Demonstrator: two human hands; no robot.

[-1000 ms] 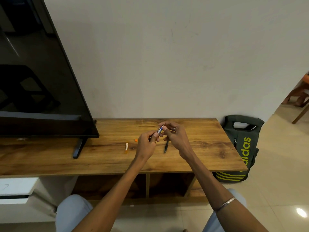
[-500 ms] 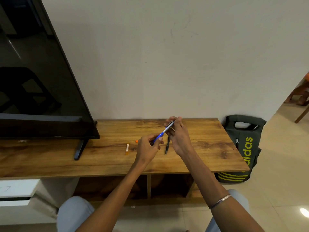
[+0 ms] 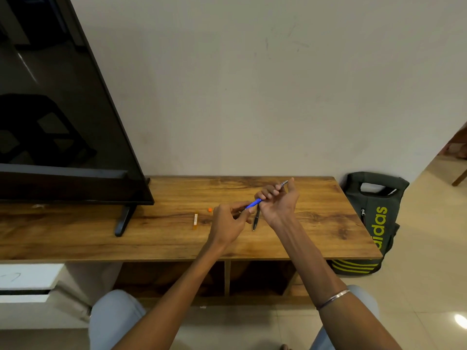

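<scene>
Both hands hold one blue pen [image 3: 255, 202] with a silver top above the wooden TV unit [image 3: 161, 236]. My right hand [image 3: 277, 203] wraps its fingers round the pen's upper half, the silver end poking out past them. My left hand [image 3: 228, 224] pinches the pen's lower tip end. A dark pen [image 3: 256, 219] lies on the wood just under the hands. To the left lie a small white and orange tube [image 3: 195, 220] and a tiny orange cap [image 3: 210, 209].
A large black TV [image 3: 50, 109] on a stand foot [image 3: 123, 219] fills the unit's left part. A dark green backpack [image 3: 371, 221] leans against the unit's right end on the tiled floor. My knees sit below the front edge.
The hands have drawn apart along the pen, showing more of its blue barrel. My right hand has turned palm up and moved slightly right and away.
</scene>
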